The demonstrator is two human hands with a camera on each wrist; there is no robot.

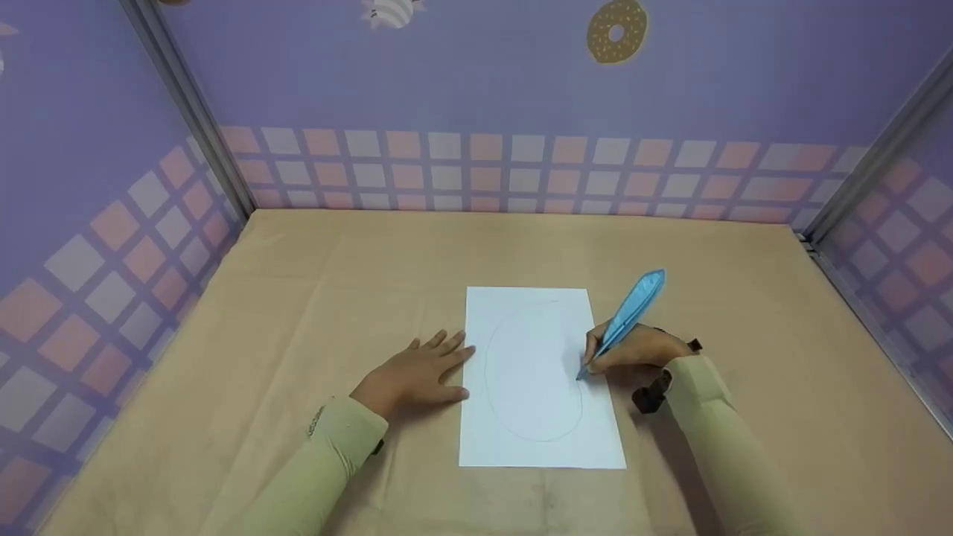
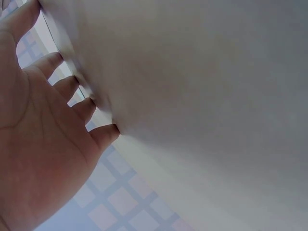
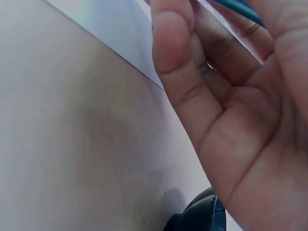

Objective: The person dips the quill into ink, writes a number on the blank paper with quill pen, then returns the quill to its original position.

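Note:
A white sheet of paper (image 1: pixel 530 365) lies on the tan-covered table, bearing a thin, faint curved line like an oval that has a gap at its upper right. My right hand (image 1: pixel 636 347) pinches a blue feather-shaped pen (image 1: pixel 634 304) above the sheet's right edge, its tip at the line's right end. In the right wrist view only a strip of the pen (image 3: pixel 240 10) shows behind the curled fingers. My left hand (image 1: pixel 417 376) is spread with its fingertips at the sheet's left edge; the left wrist view shows its palm (image 2: pixel 43 139) and straight fingers.
A tan cloth (image 1: pixel 335 253) with faint creases covers the table. Purple walls with a pink and white checked band (image 1: pixel 484 175) enclose the back and sides. Grey metal posts (image 1: pixel 197 112) stand at the back corners. A dark strap device (image 1: pixel 651 394) sits at the right wrist.

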